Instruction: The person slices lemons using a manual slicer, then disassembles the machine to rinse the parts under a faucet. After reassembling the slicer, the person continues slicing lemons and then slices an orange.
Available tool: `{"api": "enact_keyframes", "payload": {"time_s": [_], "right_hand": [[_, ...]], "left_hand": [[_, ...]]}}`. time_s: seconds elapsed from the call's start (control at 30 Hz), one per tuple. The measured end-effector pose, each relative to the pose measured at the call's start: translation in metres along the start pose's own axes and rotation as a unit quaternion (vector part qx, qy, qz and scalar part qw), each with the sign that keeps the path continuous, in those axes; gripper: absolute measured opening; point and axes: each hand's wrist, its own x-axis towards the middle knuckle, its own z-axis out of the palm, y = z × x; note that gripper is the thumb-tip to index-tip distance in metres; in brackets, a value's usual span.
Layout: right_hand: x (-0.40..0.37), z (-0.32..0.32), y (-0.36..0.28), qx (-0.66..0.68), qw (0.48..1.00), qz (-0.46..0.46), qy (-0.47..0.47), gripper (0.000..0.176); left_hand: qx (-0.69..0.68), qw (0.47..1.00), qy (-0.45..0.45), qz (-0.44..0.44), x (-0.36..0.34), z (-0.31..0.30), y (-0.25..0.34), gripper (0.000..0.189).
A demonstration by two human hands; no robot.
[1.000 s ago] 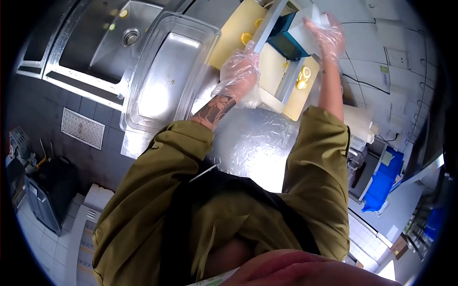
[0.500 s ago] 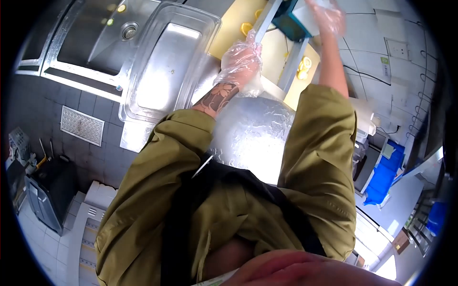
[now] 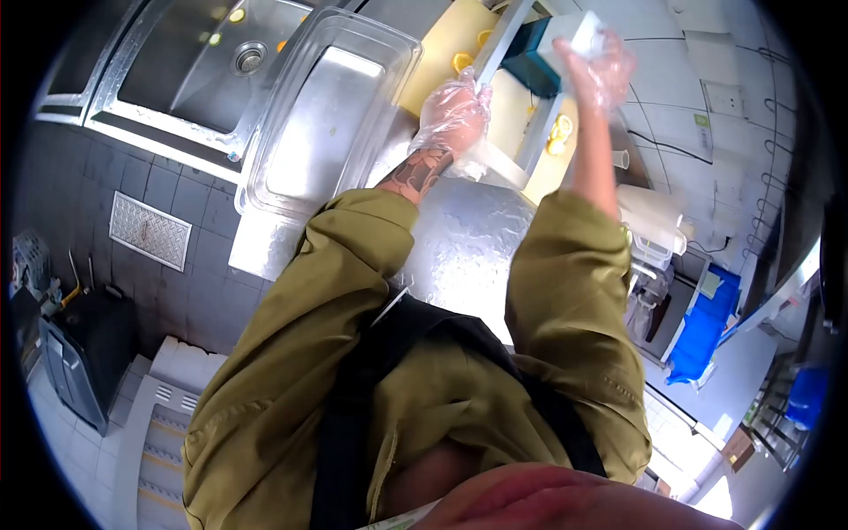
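Observation:
My left hand (image 3: 455,113), in a clear plastic glove, is closed on the near side of a metal slicer frame (image 3: 497,44). My right hand (image 3: 602,72), also gloved and slightly blurred, grips the white back of a teal and white block (image 3: 532,55) that sits across the frame. Orange slices (image 3: 462,62) lie on a yellowish board left of the frame. More citrus slices (image 3: 559,132) rest on the board to its right. What is under the block is hidden.
A clear plastic tub (image 3: 331,128) stands left of my left hand, beside a steel sink (image 3: 199,75) with small citrus pieces. The wet steel counter (image 3: 468,234) shows between my arms. Pale containers (image 3: 649,216) and a blue tray (image 3: 707,327) are at the right.
The block and my right hand have moved along the frame toward my body. My left hand stays on the frame; the whole view has shifted slightly.

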Motion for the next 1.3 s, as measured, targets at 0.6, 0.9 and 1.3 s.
{"api": "enact_keyframes", "payload": {"time_s": [0.6, 0.9, 1.3], "right_hand": [[-0.212, -0.144, 0.171, 0.857, 0.337, 0.359, 0.152, 0.061], [-0.304, -0.119, 0.205, 0.839, 0.249, 0.429, 0.221, 0.064], [-0.277, -0.1, 0.206, 0.848, 0.241, 0.445, 0.158, 0.065]], "left_hand": [[0.098, 0.861, -0.274, 0.417, 0.041, -0.046, 0.087, 0.026], [0.459, 0.67, -0.307, 0.496, 0.065, -0.002, 0.087, 0.066], [0.487, 0.663, -0.409, 0.395, 0.112, 0.016, 0.114, 0.037]]}}
